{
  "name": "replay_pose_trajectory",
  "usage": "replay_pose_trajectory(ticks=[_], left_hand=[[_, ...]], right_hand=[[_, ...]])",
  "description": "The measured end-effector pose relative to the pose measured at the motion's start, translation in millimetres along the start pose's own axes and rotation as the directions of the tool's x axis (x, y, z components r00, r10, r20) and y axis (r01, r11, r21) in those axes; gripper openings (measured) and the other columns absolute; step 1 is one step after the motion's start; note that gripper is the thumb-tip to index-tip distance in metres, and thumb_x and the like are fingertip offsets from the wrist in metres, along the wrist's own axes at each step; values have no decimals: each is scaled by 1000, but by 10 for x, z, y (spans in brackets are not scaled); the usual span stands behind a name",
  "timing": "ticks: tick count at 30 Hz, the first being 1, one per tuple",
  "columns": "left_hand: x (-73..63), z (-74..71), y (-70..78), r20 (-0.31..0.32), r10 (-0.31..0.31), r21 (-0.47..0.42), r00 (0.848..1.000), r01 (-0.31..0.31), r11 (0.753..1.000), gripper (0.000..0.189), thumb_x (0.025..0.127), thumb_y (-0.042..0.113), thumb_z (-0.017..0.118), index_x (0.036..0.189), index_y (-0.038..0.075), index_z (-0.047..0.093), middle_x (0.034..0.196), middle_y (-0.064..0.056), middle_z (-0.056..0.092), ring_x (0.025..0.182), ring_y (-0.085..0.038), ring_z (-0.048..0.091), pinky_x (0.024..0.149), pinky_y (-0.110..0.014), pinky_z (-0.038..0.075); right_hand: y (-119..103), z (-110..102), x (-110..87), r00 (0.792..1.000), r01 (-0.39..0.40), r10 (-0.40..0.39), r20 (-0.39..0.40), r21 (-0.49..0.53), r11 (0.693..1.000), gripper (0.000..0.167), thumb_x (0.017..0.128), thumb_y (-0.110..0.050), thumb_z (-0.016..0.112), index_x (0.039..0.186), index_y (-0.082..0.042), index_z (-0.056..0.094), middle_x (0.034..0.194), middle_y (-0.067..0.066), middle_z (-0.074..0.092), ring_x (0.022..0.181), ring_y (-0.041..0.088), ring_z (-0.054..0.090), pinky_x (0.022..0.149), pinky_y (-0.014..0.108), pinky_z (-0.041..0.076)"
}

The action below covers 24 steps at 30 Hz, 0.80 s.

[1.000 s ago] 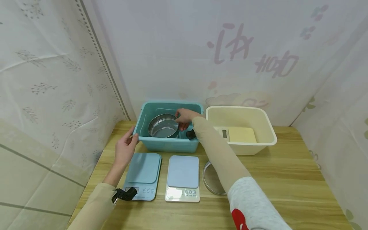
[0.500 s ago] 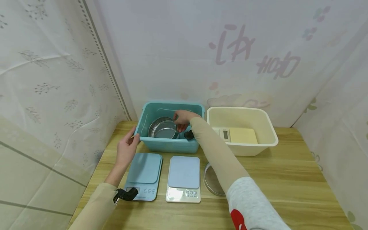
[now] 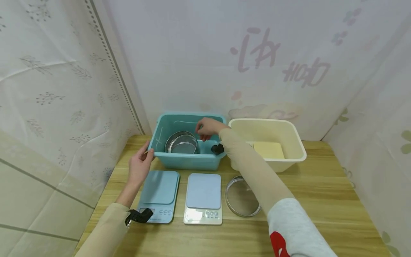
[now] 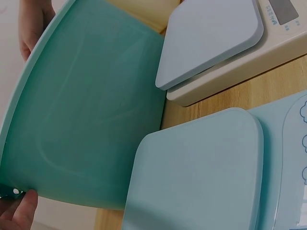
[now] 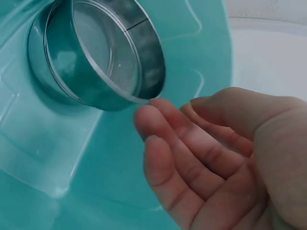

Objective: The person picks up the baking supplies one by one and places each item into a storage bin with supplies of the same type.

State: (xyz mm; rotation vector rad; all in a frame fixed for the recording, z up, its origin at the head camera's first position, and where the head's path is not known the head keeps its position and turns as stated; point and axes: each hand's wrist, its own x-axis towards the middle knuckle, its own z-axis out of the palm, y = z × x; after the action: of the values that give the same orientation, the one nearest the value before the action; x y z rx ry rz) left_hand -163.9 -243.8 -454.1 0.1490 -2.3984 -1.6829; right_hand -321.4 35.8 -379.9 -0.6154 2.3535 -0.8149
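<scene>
In the head view my left hand (image 3: pixel 140 165) grips the left front corner of the teal plastic bin (image 3: pixel 189 163), its thumb over the rim. Round metal sieves (image 3: pixel 183 147), seemingly nested, sit in the left half of that bin. My right hand (image 3: pixel 209 127) is above the bin's right half, just off the sieves' edge. From the right wrist, its loosely bent fingers (image 5: pixel 160 158) hold nothing, with one fingertip close to the metal rim. The left wrist view shows the bin's outer wall (image 4: pixel 91 105) and only the left fingertips at its corner.
A teal kitchen scale (image 3: pixel 160 189) and a white one (image 3: pixel 203 192) lie before the bin. Another round sieve (image 3: pixel 242 198) lies to their right, partly under the right forearm. A cream bin (image 3: pixel 299 144) holding a yellow scale (image 3: pixel 269 150) stands at right. Curtains enclose the table.
The right hand has let go of the sieve's rim and lifted slightly up and right. The sieve has settled into the bin's left half. The left hand keeps its hold.
</scene>
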Motion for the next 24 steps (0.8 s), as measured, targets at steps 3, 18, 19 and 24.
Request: replay_pose_trajectory(ticks=[3, 18, 19, 24], left_hand=[[-4, 2, 4, -2, 2, 0, 1000, -2, 1000, 52, 110, 24, 54, 158, 9, 44, 155, -22, 49, 126, -39, 63, 87, -13, 54], [-1, 20, -31, -26, -12, -26, 1000, 11, 1000, 51, 109, 22, 55, 157, 7, 45, 154, -21, 50, 125, -41, 61, 84, -7, 53], [5, 20, -36, -27, -12, -27, 1000, 11, 1000, 51, 110, 22, 55, 158, 7, 45, 154, -21, 50, 125, -40, 61, 84, -7, 53], [8, 34, -17, -32, -11, -21, 999, 10, 1000, 51, 110, 22, 54, 157, 7, 45, 154, -20, 50, 124, -38, 61, 84, -7, 53]], right_hand=[[2, -28, -83, 999, 33, -33, -25, -9, 999, 30, 109, -13, 50, 131, -1, 65, 102, 16, 72, 93, 31, 73, 87, 42, 63], [80, -44, -593, 969, 214, -221, -110, -77, 974, 26, 109, -20, 55, 127, -6, 68, 93, 7, 73, 80, 20, 69, 76, 39, 62], [91, -45, -636, 966, 225, -232, -113, -71, 972, 26, 109, -20, 56, 127, -6, 68, 94, 7, 73, 81, 20, 69, 77, 40, 62], [169, -65, -839, 953, 261, -266, -145, -58, 964, 25, 108, -23, 57, 126, -7, 68, 96, 4, 74, 82, 18, 68, 76, 37, 61]])
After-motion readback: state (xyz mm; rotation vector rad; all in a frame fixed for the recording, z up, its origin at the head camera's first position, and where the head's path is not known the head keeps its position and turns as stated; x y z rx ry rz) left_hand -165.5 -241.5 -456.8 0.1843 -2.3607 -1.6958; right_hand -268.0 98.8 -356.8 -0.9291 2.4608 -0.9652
